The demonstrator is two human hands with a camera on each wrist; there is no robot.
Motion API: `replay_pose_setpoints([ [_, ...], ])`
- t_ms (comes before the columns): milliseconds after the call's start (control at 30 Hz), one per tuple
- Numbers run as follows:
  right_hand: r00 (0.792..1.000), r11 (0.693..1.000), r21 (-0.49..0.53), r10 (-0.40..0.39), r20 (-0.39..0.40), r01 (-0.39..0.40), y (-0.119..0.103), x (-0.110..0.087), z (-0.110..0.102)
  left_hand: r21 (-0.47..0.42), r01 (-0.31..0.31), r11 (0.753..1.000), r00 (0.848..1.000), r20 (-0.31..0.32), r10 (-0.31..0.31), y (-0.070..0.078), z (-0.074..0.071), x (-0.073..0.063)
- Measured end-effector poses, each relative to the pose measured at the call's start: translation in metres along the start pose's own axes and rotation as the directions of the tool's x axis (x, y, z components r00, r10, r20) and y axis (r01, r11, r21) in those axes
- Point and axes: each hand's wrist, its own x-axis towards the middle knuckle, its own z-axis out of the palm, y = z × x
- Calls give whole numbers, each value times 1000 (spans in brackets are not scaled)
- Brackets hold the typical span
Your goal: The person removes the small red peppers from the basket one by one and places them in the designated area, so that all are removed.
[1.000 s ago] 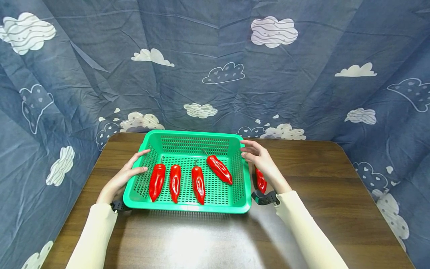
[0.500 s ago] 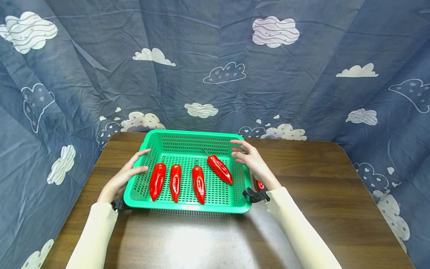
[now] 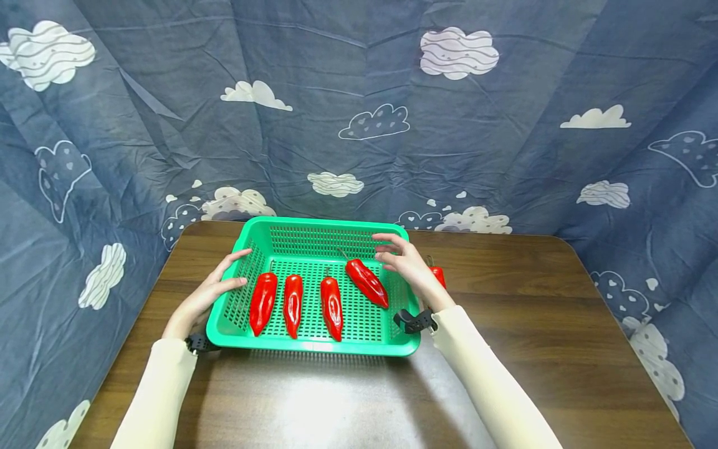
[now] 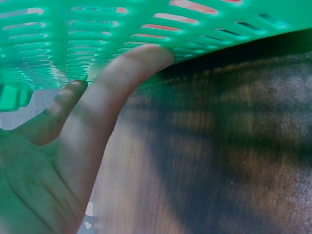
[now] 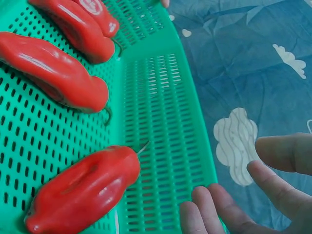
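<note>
A green slotted basket (image 3: pixel 314 348) stands on the table with several glossy red peppers (image 3: pixel 332 308) spaced apart on its floor. My left hand (image 3: pixel 204 296) grips the basket's left end, two digits over the rim and others against the slotted outer wall in the left wrist view. My right hand (image 3: pixel 409 265) hovers over the basket's right end, fingers loosely bent, holding nothing. Nearest to it is the slanting red pepper (image 3: pixel 367 284) at the right, seen also as a pepper (image 5: pixel 87 190) in the right wrist view. Another red pepper (image 3: pixel 438 274) lies outside the basket, partly hidden behind my right wrist.
The brown wooden table (image 3: pixel 521 324) extends to both sides and in front of the basket. A blue cloth (image 3: pixel 359 156) with white clouds hangs behind it and along both sides.
My right hand has moved left from the basket's right rim to over its inside, passing across the pepper outside. The left hand, basket and peppers stay in place.
</note>
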Motion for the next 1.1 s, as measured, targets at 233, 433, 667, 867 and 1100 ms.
replay_pose_setpoints([
  [233,999,999,6,37,3,-37,4,7,8,-23,5,1000,1000,3,-5,1,1,0],
  [433,997,996,-30,81,2,-81,8,12,14,-15,-4,1000,1000,4,4,0,0,1],
  [667,991,990,-40,133,16,-132,12,17,18,-6,-3,1000,1000,3,3,0,0,1],
  [867,986,986,-50,160,46,-157,16,21,22,-11,-1,1000,1000,6,1,0,0,0],
  [1100,977,975,-98,204,67,-197,20,24,25,28,-9,1000,1000,-5,10,-1,-1,1],
])
